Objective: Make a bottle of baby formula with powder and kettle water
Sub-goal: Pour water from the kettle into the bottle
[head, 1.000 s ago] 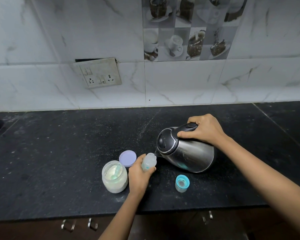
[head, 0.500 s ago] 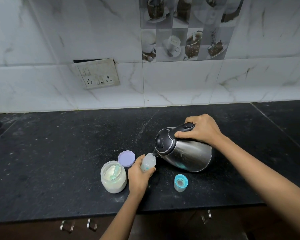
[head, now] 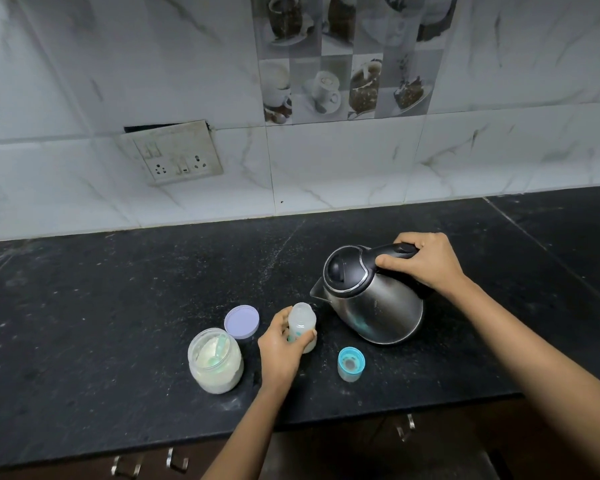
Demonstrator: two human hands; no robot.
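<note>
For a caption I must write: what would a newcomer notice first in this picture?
The steel kettle, right of centre over the black counter, draws the eye first: the right hand grips its handle, and its spout points at a small open bottle held by the left hand. Left of them stands an open jar of white powder, its lilac lid lying just behind.

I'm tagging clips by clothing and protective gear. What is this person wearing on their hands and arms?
Nothing that shows. The left hand and right hand are bare, with no gloves, rings or bracelets visible. The left forearm and right forearm are bare too: no watch or band at either wrist, and no sleeve in view before the arms leave the picture.
</note>
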